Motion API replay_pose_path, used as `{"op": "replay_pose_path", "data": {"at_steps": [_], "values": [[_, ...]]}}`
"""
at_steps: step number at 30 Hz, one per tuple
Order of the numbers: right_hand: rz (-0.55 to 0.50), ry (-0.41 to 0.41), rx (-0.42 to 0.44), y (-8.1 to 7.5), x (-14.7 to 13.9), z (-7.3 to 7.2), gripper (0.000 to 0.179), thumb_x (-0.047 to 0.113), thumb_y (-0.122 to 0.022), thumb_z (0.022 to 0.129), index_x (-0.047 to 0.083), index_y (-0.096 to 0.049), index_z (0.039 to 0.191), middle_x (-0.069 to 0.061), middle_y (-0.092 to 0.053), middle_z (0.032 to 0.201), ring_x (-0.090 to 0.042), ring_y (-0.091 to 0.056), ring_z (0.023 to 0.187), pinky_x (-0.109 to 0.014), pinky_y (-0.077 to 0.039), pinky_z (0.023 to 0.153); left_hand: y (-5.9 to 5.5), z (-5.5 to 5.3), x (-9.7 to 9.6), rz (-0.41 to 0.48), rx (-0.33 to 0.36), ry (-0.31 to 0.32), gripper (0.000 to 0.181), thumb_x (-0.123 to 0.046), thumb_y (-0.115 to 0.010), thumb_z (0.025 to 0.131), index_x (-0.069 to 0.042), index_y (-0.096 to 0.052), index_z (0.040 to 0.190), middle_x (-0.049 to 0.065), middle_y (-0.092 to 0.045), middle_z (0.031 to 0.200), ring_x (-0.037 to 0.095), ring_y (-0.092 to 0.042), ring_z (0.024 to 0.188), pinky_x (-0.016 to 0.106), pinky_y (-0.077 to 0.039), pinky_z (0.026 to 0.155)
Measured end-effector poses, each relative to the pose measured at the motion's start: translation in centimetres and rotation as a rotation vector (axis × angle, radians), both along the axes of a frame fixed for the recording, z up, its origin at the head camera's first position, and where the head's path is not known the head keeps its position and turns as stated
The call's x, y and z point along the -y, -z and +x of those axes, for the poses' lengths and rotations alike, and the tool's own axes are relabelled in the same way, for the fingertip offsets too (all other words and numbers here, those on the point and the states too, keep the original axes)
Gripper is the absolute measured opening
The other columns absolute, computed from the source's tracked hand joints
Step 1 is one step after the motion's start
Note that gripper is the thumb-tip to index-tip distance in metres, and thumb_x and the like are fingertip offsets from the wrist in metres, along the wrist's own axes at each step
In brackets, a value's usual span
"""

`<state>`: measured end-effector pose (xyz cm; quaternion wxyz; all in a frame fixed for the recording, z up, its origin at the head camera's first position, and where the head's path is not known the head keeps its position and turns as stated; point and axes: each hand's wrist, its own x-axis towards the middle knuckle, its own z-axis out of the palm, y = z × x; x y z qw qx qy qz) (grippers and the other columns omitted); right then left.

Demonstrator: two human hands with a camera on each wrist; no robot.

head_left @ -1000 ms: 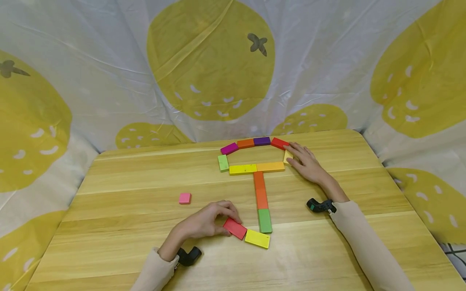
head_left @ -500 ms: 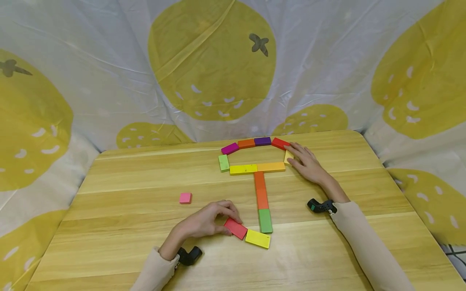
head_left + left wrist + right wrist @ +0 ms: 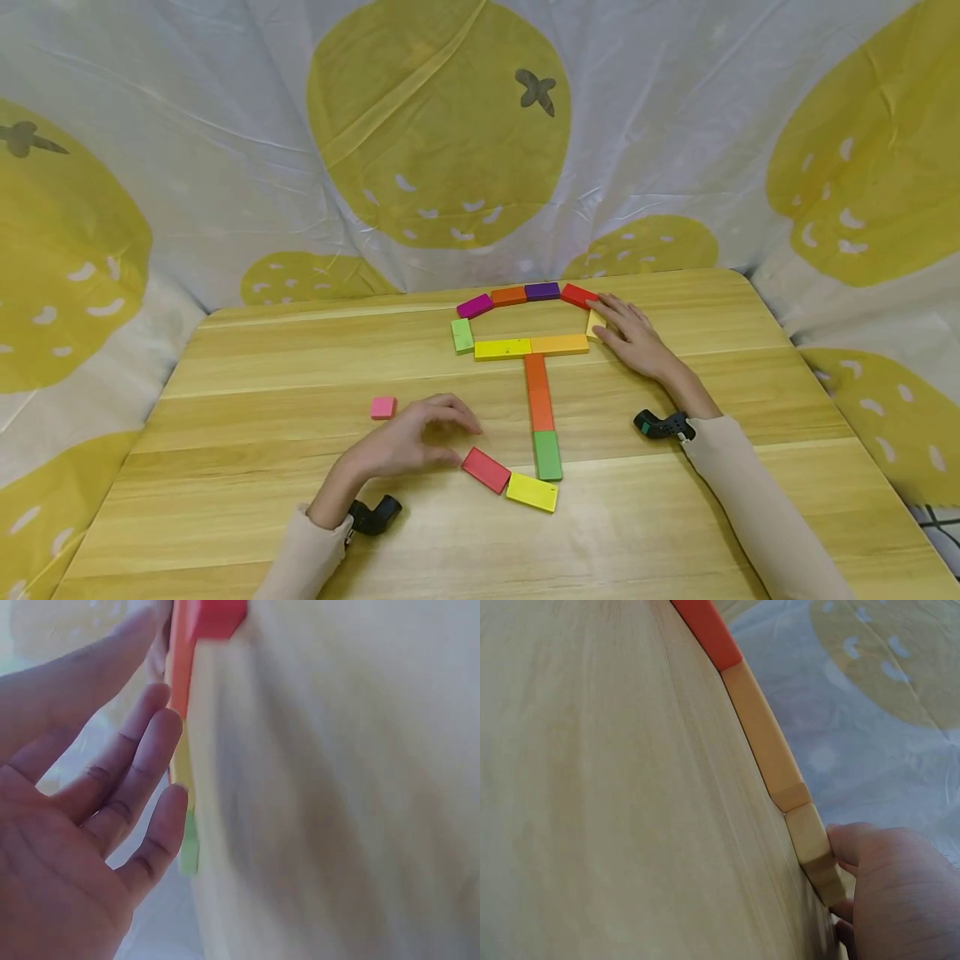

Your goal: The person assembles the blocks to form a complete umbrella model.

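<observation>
In the head view, my left hand [image 3: 416, 433] hovers just left of a red block [image 3: 486, 470], its fingers loosely bent and nothing between them. The thumb tip is close to the block's left end. A yellow block [image 3: 532, 492] lies end to end with the red one. My right hand [image 3: 633, 337] is at the far right of the block outline, thumb and fingers on a pale yellow block [image 3: 596, 325]. In the right wrist view the thumb lies against that pale yellow block [image 3: 814, 844]. The fingertips also reach a red block [image 3: 578, 296].
Several coloured blocks form a dome shape, with an orange block [image 3: 537, 392] and a green block [image 3: 547, 456] as a stem below. A small pink square block [image 3: 383, 407] lies apart, left of my left hand. Patterned cloth [image 3: 442, 125] hangs behind the wooden table [image 3: 262, 375].
My left hand has let go of the red block and moved slightly left and away from it. The red block stays beside the yellow one. My right hand has not visibly moved.
</observation>
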<state>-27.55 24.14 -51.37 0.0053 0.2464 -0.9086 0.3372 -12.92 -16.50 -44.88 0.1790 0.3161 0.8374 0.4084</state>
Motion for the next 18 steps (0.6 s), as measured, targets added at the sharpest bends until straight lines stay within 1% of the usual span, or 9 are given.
{"op": "replay_pose_path", "data": {"at_steps": [4,6,9,12,15,18], "values": [[-0.004,-0.001,-0.007,0.0,0.0,0.0,0.055,0.026,-0.048,0.11,0.009,-0.037,0.161,-0.024,-0.024,0.169,-0.044,-0.015,0.159,-0.065,-0.005,0.128,-0.4,-0.7,2.0,0.02,-0.096,-0.064,0.036,-0.006,-0.082,0.088,-0.011,-0.073,0.122,0.001,-0.068,0.123,0.023,-0.063,0.117,0.044,-0.053,0.103],[-0.006,0.001,-0.014,0.1,0.0,0.0,0.054,0.026,-0.048,0.11,0.009,-0.037,0.161,-0.024,-0.025,0.169,-0.044,-0.016,0.159,-0.065,-0.005,0.128,-0.4,-1.0,3.1,0.02,-0.124,-0.112,0.038,-0.005,-0.083,0.086,-0.01,-0.073,0.123,0.002,-0.069,0.123,0.024,-0.063,0.118,0.045,-0.052,0.104],[-0.008,0.002,-0.017,0.1,0.0,0.0,0.054,0.027,-0.048,0.11,0.009,-0.038,0.161,-0.024,-0.025,0.169,-0.044,-0.016,0.159,-0.065,-0.005,0.128,-0.4,-1.4,4.6,0.005,-0.147,-0.18,0.04,-0.005,-0.084,0.085,-0.01,-0.074,0.123,0.003,-0.069,0.124,0.024,-0.062,0.12,0.049,-0.05,0.106],[-0.007,0.003,-0.011,0.1,-0.1,0.0,0.054,0.027,-0.047,0.111,0.009,-0.037,0.161,-0.024,-0.025,0.169,-0.044,-0.016,0.159,-0.065,-0.004,0.128,-0.2,-1.6,6.0,-0.021,-0.158,-0.223,0.041,-0.007,-0.085,0.084,-0.01,-0.074,0.123,0.003,-0.069,0.125,0.024,-0.062,0.121,0.05,-0.05,0.107],[-0.005,0.004,0.001,0.1,-0.1,0.0,0.055,0.028,-0.046,0.111,0.01,-0.036,0.161,-0.022,-0.024,0.17,-0.043,-0.015,0.16,-0.064,-0.003,0.129,0.1,-1.9,7.0,-0.036,-0.158,-0.246,0.042,-0.008,-0.086,0.084,-0.011,-0.074,0.124,0.003,-0.068,0.126,0.025,-0.062,0.12,0.045,-0.052,0.104],[-0.004,0.003,0.006,0.1,0.0,-0.1,0.055,0.028,-0.046,0.111,0.01,-0.036,0.161,-0.022,-0.024,0.17,-0.042,-0.015,0.16,-0.063,-0.002,0.129,0.5,-2.0,7.9,-0.041,-0.15,-0.263,0.044,-0.008,-0.087,0.082,-0.011,-0.074,0.124,0.004,-0.068,0.126,0.025,-0.061,0.117,0.036,-0.055,0.096]]}}
